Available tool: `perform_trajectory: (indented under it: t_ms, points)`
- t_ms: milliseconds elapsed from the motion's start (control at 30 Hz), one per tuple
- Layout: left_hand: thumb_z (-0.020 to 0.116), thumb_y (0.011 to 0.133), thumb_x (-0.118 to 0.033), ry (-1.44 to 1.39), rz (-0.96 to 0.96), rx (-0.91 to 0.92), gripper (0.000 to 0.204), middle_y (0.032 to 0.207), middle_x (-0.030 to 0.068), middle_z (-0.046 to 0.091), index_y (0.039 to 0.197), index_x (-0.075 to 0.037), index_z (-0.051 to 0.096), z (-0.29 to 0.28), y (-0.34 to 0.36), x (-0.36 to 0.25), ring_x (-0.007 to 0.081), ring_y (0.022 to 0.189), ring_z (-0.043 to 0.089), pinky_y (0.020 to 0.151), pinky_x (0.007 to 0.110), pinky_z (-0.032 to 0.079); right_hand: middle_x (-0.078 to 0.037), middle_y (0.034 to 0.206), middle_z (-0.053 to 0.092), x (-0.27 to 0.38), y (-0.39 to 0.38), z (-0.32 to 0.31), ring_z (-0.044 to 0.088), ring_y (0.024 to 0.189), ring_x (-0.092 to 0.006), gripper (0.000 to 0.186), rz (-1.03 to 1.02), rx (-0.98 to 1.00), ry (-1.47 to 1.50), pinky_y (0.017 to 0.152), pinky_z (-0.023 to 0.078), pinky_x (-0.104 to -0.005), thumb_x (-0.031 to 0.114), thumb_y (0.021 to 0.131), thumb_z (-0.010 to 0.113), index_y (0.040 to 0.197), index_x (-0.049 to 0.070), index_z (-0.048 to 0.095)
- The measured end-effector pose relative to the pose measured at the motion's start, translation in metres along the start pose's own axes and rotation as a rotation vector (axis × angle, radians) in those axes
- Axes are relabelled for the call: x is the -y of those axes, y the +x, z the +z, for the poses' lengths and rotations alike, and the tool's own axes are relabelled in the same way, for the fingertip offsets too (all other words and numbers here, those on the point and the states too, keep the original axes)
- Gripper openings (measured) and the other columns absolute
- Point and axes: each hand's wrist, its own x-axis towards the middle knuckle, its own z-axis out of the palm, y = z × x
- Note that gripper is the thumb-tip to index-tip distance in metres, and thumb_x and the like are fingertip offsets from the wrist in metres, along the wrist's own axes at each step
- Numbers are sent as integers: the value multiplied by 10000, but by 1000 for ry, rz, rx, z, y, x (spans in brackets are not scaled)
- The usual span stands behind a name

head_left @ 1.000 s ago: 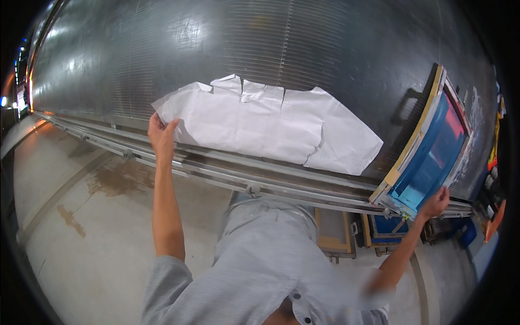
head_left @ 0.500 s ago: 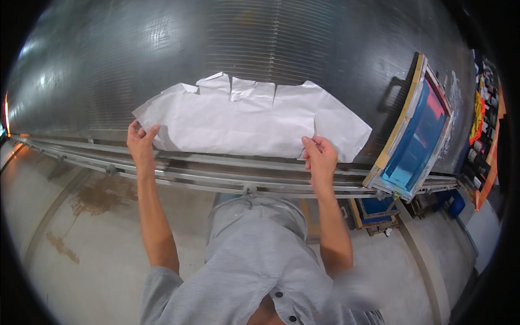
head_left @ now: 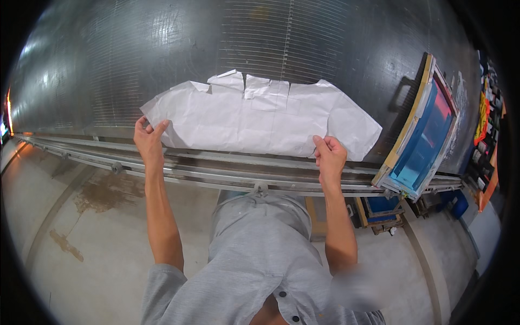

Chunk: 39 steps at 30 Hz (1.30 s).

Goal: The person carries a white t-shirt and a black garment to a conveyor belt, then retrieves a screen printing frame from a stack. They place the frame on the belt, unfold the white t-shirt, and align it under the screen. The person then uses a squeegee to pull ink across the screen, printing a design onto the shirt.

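A sheet of white paper (head_left: 238,127), wide and creased, lies over the near edge of a dark table. Its far edge is cut or torn into flaps, and both ends slant. My left hand (head_left: 150,142) pinches the near left corner between thumb and fingers. At the right part of the near edge, my right hand (head_left: 329,155) grips the paper with thumb and curled fingers. The fingertips under the paper are partly hidden.
A ruled dark tabletop (head_left: 184,43) spreads beyond the paper. Metal rails (head_left: 216,172) run along its near edge. On the right leans a framed printing screen (head_left: 425,138) with blue mesh. Below stands another frame (head_left: 379,208); bottles (head_left: 481,157) crowd the far right.
The whole view has shifted slightly, so paper, hands and screen all sit a little further right. Both hands keep their hold on the paper, and its shape is nearly the same.
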Motion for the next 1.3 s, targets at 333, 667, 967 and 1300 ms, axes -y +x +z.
perform_trajectory:
  t_ms: [333, 667, 967, 1300]
  points:
    - [770, 775, 12, 35, 13, -17, 639, 1051, 175, 699, 1308, 77, 424, 6, -5, -7, 180, 948, 647, 870, 272, 475, 4, 581, 529, -1, 1, -1, 405, 439, -49, 203, -11, 4, -6, 389, 289, -220, 163, 883, 735, 797, 20, 620]
    - [764, 777, 14, 45, 25, -1, 654, 1064, 169, 689, 1319, 82, 404, 6, -4, -5, 180, 963, 638, 870, 269, 469, -10, 571, 541, -1, 1, 0, 422, 426, -55, 219, -27, -1, -59, 378, 302, -222, 167, 881, 728, 769, 15, 615]
    - [763, 772, 20, 54, 32, 2, 654, 1055, 164, 691, 1317, 82, 406, 7, -7, -7, 177, 941, 641, 850, 267, 479, -13, 564, 538, 3, -1, 3, 419, 420, -58, 232, -31, -26, -77, 376, 303, -228, 170, 881, 725, 761, 10, 607]
    - [763, 770, 17, 94, 43, -2, 658, 1048, 163, 690, 1319, 77, 407, 8, -7, -9, 176, 935, 637, 838, 268, 481, 5, 555, 515, 3, -1, 5, 386, 408, -52, 241, -19, -44, -63, 376, 268, -223, 160, 889, 711, 730, 50, 566]
